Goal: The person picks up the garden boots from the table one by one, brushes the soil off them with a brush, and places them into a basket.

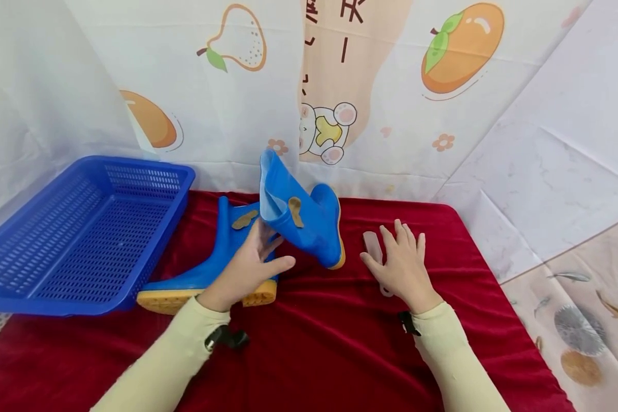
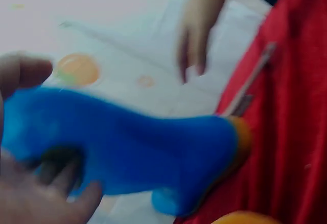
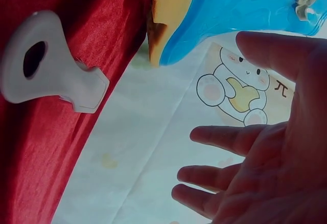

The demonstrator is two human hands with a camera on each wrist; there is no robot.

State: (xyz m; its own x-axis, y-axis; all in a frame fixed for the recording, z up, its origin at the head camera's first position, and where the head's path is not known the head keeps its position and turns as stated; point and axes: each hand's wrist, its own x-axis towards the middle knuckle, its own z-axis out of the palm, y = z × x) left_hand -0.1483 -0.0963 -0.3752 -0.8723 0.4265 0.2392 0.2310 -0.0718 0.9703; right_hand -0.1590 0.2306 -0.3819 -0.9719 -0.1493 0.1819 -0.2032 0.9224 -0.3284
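A blue rain boot [image 1: 314, 234] with a yellow sole and a brown smear tilts left, its mouth towards my left hand [image 1: 247, 263]. That hand lies close under the shaft, thumb stretched out and apart from it; blur in the left wrist view hides whether the fingers touch. A second blue boot [image 1: 226, 246], also smeared brown, stands behind the left forearm. My right hand [image 1: 407, 263] hovers with spread fingers and holds nothing. Beside its thumb lies a white brush [image 3: 61, 73] with a holed handle; some bristles show at its edge.
A blue plastic basket [image 1: 159, 246] with slotted walls stands at the left. Dark red cloth [image 1: 329, 343] covers the table. A white printed curtain [image 1: 226, 114] hangs behind the boots.
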